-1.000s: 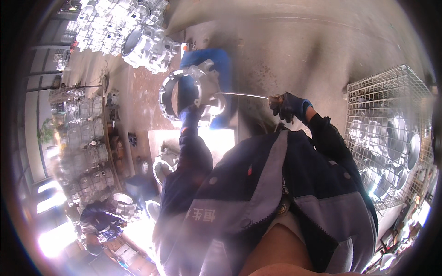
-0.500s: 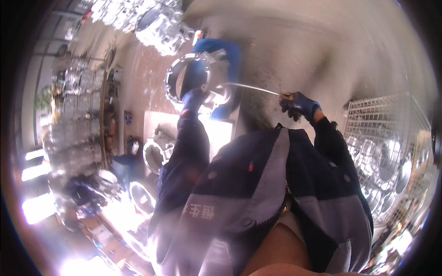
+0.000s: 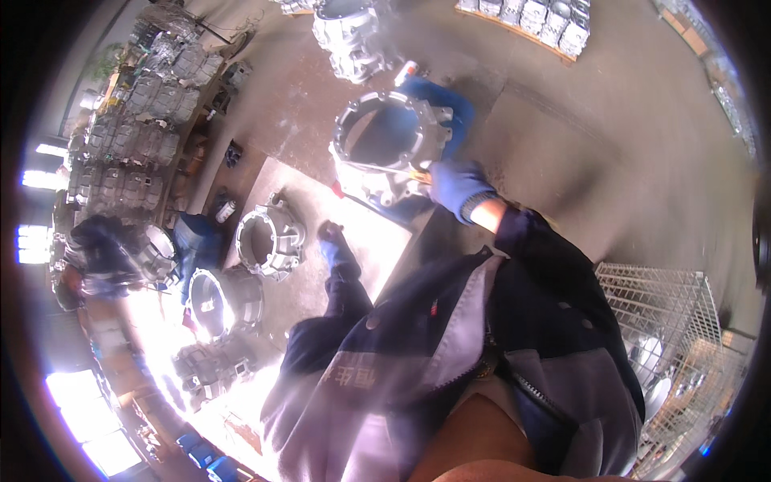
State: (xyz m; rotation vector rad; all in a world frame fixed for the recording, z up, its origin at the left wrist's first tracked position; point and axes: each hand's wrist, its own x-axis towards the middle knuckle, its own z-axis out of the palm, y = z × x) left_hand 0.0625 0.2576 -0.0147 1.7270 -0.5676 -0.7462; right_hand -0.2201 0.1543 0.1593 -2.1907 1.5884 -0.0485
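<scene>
My right hand (image 3: 462, 189), in a blue glove, is closed round the orange-brown handle (image 3: 420, 177) of a thin hand tool. Its long straight metal rod (image 3: 373, 167) points left across the near side of a ring-shaped metal housing (image 3: 438, 138). Whether the rod touches the metal I cannot tell. The silver casting rests, wide round opening up, over a blue support (image 3: 459, 112). My left hand (image 3: 331, 243), gloved in blue with dark fingertips, is apart from the housing, over a pale board. Its fingers are blurred and too small to read.
Similar housings (image 3: 269, 241) stand to the left on the pale board (image 3: 365, 217). Another casting (image 3: 345, 40) is beyond the blue support. A wire mesh cage (image 3: 658, 297) with metal parts stands at right. Another person (image 3: 104, 253) bends over a housing at far left.
My left hand has let go of the housing's rim and drawn back toward me. My right hand has moved left, bringing the tool up to the housing. The view has shifted too.
</scene>
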